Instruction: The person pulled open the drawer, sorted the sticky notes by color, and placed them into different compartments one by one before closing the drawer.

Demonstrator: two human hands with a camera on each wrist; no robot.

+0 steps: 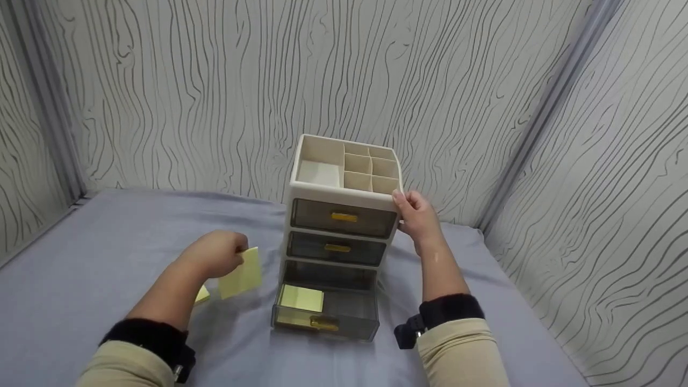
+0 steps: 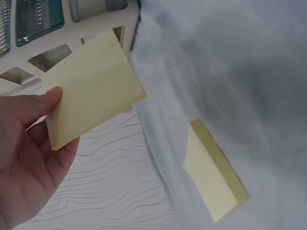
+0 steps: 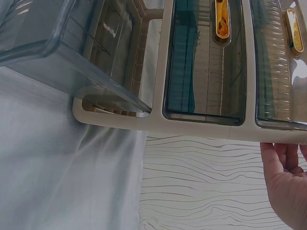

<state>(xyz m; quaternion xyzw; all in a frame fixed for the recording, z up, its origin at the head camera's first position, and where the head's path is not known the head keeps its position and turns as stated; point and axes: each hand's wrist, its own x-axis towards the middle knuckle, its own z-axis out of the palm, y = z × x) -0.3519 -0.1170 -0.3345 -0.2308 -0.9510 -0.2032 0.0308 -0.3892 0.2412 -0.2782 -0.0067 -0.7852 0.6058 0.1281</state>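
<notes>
My left hand (image 1: pixel 215 253) pinches a pad of yellow sticky notes (image 2: pixel 93 86) by one edge, thumb on its face, above the cloth left of the drawer organizer. A second yellow pad (image 2: pixel 211 167) lies on the cloth below, mostly hidden behind the left wrist in the head view. The cream drawer organizer (image 1: pixel 344 192) stands upright with its lowest drawer (image 1: pixel 357 325) pulled out. Yellow sticky notes (image 1: pixel 302 299) lie in that drawer's left part. My right hand (image 1: pixel 422 217) holds the organizer's upper right edge, thumb at the front corner and fingers against the side.
Two smoky drawers (image 1: pixel 344 217) with gold handles sit closed above the pulled-out one. The organizer's top has several open compartments (image 1: pixel 320 172). A grey-blue cloth (image 1: pixel 134 226) covers the table, and wood-patterned panels (image 1: pixel 242 97) stand behind and at both sides.
</notes>
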